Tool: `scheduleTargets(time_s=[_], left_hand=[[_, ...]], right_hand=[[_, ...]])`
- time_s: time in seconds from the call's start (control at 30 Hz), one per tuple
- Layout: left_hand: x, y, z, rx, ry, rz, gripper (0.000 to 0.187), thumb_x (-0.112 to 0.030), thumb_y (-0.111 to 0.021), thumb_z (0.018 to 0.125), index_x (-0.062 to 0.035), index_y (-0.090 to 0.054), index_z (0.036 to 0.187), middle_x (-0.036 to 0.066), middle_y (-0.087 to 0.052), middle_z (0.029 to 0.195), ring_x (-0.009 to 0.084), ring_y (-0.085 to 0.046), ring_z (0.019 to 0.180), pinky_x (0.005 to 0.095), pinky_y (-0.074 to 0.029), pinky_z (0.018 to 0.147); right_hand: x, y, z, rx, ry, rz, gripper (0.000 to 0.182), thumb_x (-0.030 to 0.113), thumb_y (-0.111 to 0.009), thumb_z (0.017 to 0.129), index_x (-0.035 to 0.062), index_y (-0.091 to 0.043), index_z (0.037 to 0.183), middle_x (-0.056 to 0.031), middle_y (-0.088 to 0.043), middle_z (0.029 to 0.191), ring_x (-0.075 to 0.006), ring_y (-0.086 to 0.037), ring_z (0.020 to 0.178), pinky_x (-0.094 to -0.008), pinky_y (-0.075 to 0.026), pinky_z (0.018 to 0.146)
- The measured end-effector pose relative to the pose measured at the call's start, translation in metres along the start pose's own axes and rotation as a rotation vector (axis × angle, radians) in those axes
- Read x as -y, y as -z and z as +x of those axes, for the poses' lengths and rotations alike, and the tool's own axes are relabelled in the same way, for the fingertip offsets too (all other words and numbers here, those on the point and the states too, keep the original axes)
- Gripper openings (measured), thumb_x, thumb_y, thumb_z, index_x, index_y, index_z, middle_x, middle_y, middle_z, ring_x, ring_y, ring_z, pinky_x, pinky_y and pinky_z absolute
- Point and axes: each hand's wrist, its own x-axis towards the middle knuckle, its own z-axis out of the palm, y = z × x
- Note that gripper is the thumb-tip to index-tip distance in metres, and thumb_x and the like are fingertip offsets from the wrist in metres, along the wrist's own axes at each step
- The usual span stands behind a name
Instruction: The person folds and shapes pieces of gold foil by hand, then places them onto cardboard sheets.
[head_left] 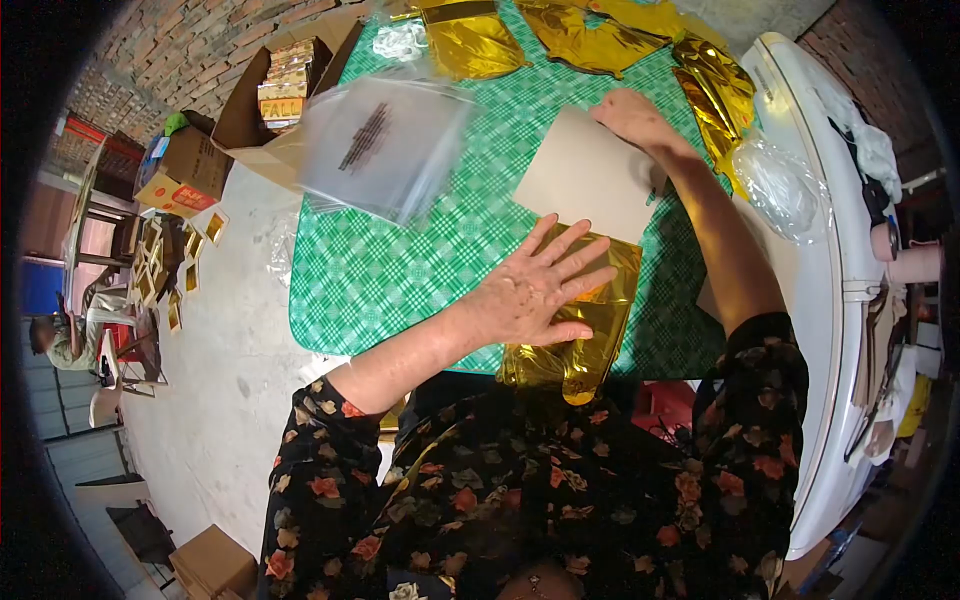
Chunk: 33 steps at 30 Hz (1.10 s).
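My left hand (535, 285) lies flat with its fingers spread over a shiny gold foil piece (612, 310) at the table's near edge. The foil's lower end hangs over that edge. Its upper part meets a beige cardboard sheet (580, 170), and my left fingertips reach the sheet's near border. At the sheet's far right corner, my right hand (637, 120) is closed with curled fingers on the cardboard. Left of the sheet is a stack of clear plastic bags (385, 145) with dark printing.
A green checked cloth (380, 290) covers the table. More gold foil (590, 35) lies along the far side. Crumpled clear plastic (780, 185) sits at right beside a white appliance (815, 300). An open carton (240, 130) holds printed packs. A seated person (70, 345) is far left.
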Motion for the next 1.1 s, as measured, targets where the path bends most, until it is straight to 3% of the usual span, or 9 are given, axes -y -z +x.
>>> scheduleTargets(time_s=[0.13,0.37,0.53,0.6,0.73,0.83,0.93,1.03,1.1], left_hand=[[0.000,-0.001,0.000,-0.002,-0.002,-0.001,0.081,-0.069,-0.053,0.100,-0.0193,-0.040,0.163,0.013,-0.035,0.170,0.0403,-0.029,0.158,0.0630,-0.018,0.130],[0.001,-0.002,0.000,0.003,-0.002,-0.012,0.081,-0.069,-0.053,0.100,-0.0193,-0.040,0.163,0.013,-0.035,0.171,0.0404,-0.029,0.158,0.0630,-0.017,0.130],[0.000,-0.001,0.000,0.014,0.002,-0.004,0.081,-0.070,-0.053,0.100,-0.0196,-0.040,0.163,0.012,-0.034,0.171,0.0403,-0.028,0.158,0.0628,-0.017,0.131],[0.000,0.000,0.000,0.014,0.004,-0.004,0.082,-0.070,-0.052,0.100,-0.0197,-0.040,0.163,0.012,-0.034,0.171,0.0401,-0.028,0.158,0.0625,-0.016,0.131],[0.000,0.000,0.001,0.019,0.005,0.002,0.082,-0.071,-0.052,0.100,-0.0201,-0.040,0.163,0.012,-0.034,0.171,0.0395,-0.028,0.159,0.0619,-0.016,0.131],[0.000,0.001,0.001,0.025,0.006,-0.001,0.082,-0.071,-0.052,0.100,-0.0204,-0.040,0.163,0.012,-0.035,0.171,0.0391,-0.028,0.159,0.0618,-0.016,0.131],[0.000,0.000,0.001,0.022,0.009,-0.004,0.082,-0.071,-0.051,0.100,-0.0205,-0.040,0.163,0.012,-0.035,0.171,0.0391,-0.028,0.159,0.0618,-0.016,0.131],[0.000,0.000,0.001,0.015,0.008,-0.005,0.081,-0.071,-0.051,0.100,-0.0206,-0.040,0.163,0.012,-0.035,0.171,0.0392,-0.029,0.158,0.0619,-0.016,0.131],[0.000,-0.001,0.001,0.016,0.007,-0.008,0.081,-0.071,-0.051,0.100,-0.0208,-0.040,0.163,0.012,-0.035,0.171,0.0393,-0.029,0.158,0.0619,-0.016,0.131]], right_hand=[[0.011,0.014,-0.018,0.074,0.002,0.135,0.059,0.053,-0.061,0.096,-0.0058,-0.065,0.098,-0.0219,-0.066,0.102,-0.0319,-0.062,0.094,-0.0462,-0.049,0.086],[0.024,0.018,-0.037,0.185,0.107,0.391,0.060,0.059,-0.057,0.102,0.0003,-0.067,0.115,-0.0150,-0.066,0.112,-0.0310,-0.061,0.105,-0.0416,-0.047,0.096],[0.027,0.016,-0.026,0.290,0.119,0.191,0.049,0.049,-0.055,0.107,0.0101,-0.065,0.136,-0.0163,-0.059,0.138,-0.0313,-0.054,0.129,-0.0405,-0.042,0.111],[0.023,0.014,-0.028,0.200,0.348,0.013,0.042,0.039,-0.056,0.107,0.0134,-0.064,0.140,-0.0160,-0.054,0.145,-0.0326,-0.051,0.134,-0.0413,-0.041,0.115],[0.015,-0.006,-0.023,0.064,0.605,0.164,0.041,0.018,-0.056,0.100,0.0196,-0.065,0.140,-0.0092,-0.050,0.153,-0.0314,-0.043,0.142,-0.0435,-0.037,0.119],[0.019,-0.015,-0.027,0.103,0.520,-0.105,0.046,0.010,-0.055,0.097,0.0204,-0.064,0.141,-0.0076,-0.053,0.151,-0.0309,-0.046,0.139,-0.0472,-0.036,0.119],[0.027,-0.009,-0.031,0.162,0.488,-0.032,0.052,0.004,-0.054,0.092,0.0211,-0.065,0.140,-0.0056,-0.053,0.151,-0.0296,-0.044,0.140,-0.0511,-0.034,0.120],[0.037,-0.003,-0.036,0.183,0.459,-0.065,0.048,0.001,-0.058,0.089,0.0128,-0.064,0.136,-0.0102,-0.052,0.146,-0.0331,-0.043,0.140,-0.0446,-0.037,0.120],[0.045,0.000,-0.040,0.188,0.418,-0.087,0.041,-0.001,-0.059,0.087,0.0107,-0.063,0.126,-0.0103,-0.052,0.141,-0.0329,-0.044,0.135,-0.0468,-0.038,0.117]])
